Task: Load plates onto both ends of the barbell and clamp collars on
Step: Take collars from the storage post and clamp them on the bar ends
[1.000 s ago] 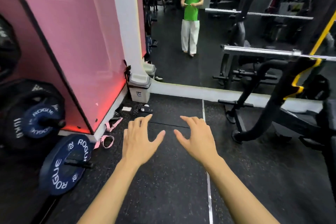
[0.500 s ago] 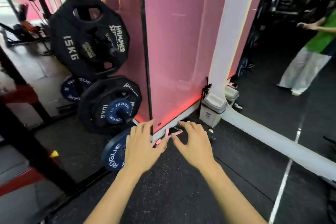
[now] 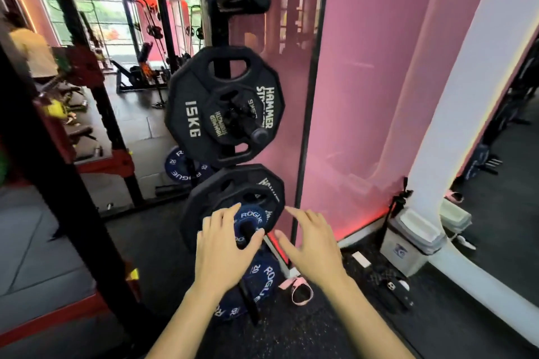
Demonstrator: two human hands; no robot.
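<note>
Left hand [image 3: 226, 251] spread wide, empty, fingers in front of small blue Rogue plate [image 3: 250, 220] on lower peg of plate rack [image 3: 217, 9]. Right hand [image 3: 313, 245] likewise splayed, empty, just beside that plate, before pink wall panel [image 3: 364, 96]. Behind blue plate, a black plate [image 3: 227, 183]; above, 15 kg Hammer Strength plate [image 3: 189, 114]. Below hands, larger blue plate [image 3: 262, 280] near floor, pink strap [image 3: 300, 290] beside it.

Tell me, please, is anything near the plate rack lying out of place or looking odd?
Mostly tidy: the plates hang on the rack pegs. But a pink strap lies loose on the floor at the foot of the pink wall, and dark small items are scattered beside the white bin. Both hands are open and hold nothing.
</note>
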